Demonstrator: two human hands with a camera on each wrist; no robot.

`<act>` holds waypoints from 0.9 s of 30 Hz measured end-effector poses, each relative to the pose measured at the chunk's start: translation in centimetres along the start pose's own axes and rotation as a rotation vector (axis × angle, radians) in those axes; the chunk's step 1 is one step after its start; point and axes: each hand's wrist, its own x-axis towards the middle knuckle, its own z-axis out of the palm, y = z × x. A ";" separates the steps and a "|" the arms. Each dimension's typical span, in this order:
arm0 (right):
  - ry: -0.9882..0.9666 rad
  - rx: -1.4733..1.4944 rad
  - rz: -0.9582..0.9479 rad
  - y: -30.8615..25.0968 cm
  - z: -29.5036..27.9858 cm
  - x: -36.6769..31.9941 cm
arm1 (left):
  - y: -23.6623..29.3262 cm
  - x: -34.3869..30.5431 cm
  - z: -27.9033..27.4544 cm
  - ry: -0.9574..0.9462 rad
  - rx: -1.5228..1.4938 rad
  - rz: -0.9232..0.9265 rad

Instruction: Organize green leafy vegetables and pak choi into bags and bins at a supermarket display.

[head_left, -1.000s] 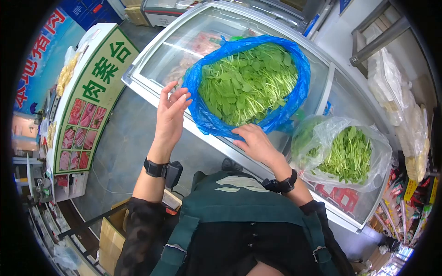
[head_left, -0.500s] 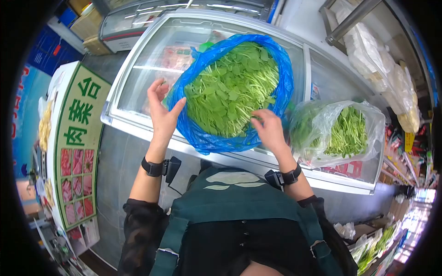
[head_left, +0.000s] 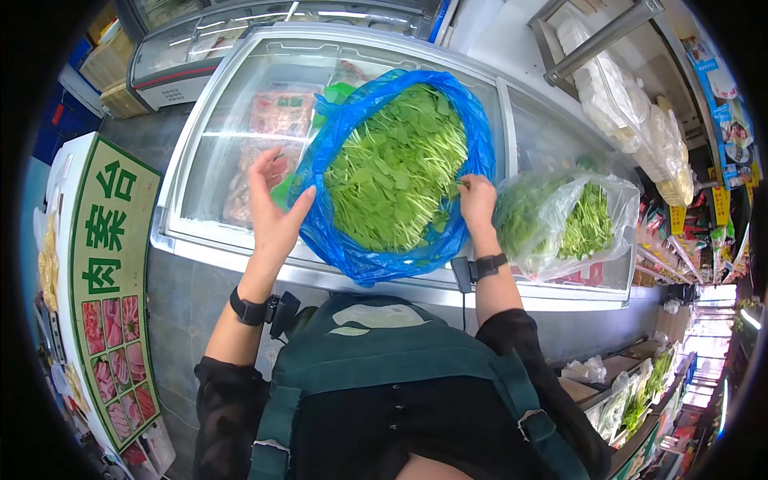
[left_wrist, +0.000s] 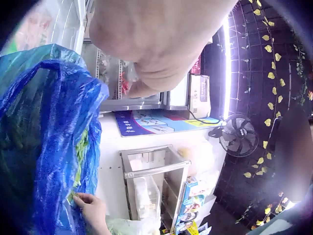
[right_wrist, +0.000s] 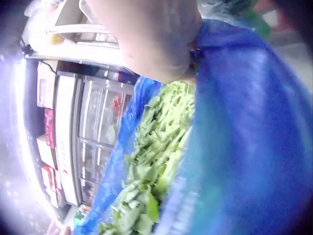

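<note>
A blue plastic bag (head_left: 360, 268), its mouth wide, stands on the glass-topped chest freezer (head_left: 200, 188). Leafy greens with pale stems (head_left: 396, 172) fill it. At the bag's right inner edge, my right hand (head_left: 478, 206) has thumb and fingers together on a small green sprig (left_wrist: 73, 197). My left hand (head_left: 274, 220) is beside the left rim, thumb spread from loosely bent fingers, holding nothing; its thumb tip overlaps the blue plastic. The right wrist view shows the greens (right_wrist: 161, 142) packed between the bag's blue walls.
A clear plastic bag with more greens (head_left: 588, 228) sits to the right on the freezer. Packaged meat (head_left: 280, 116) shows through the glass. Left stands a counter with a green-lettered sign (head_left: 108, 232); a metal rack (head_left: 600, 44) stands at upper right.
My right hand has moved from the bag's near rim across the greens to its right edge and now pinches a sprig. The left hand stays by the left rim. The head view has turned.
</note>
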 end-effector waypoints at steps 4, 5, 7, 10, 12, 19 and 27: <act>-0.017 0.644 0.426 -2.9 -4.1 0.8 | 1.9 0.1 -0.2 -0.251 -0.402 -0.164; -0.066 0.928 0.467 -4.8 -5.9 1.0 | 2.3 0.0 0.3 -0.252 -0.405 -0.164; -0.115 1.211 0.498 -7.7 -8.4 1.1 | 3.2 -0.2 1.6 -0.499 -0.654 -0.280; -0.184 1.472 0.410 -10.6 -10.5 0.7 | 4.2 -0.2 3.4 -0.648 -0.823 -0.454; -0.209 1.501 0.282 -11.7 -11.2 0.3 | 4.5 -0.4 4.5 -0.669 -0.872 -0.481; -0.174 1.482 0.265 -13.0 -12.2 -1.0 | 5.2 -1.1 6.4 -0.695 -0.766 -0.361; -0.068 1.681 0.259 -12.1 -11.5 -2.2 | 6.0 -2.1 7.7 -0.660 -0.374 -0.025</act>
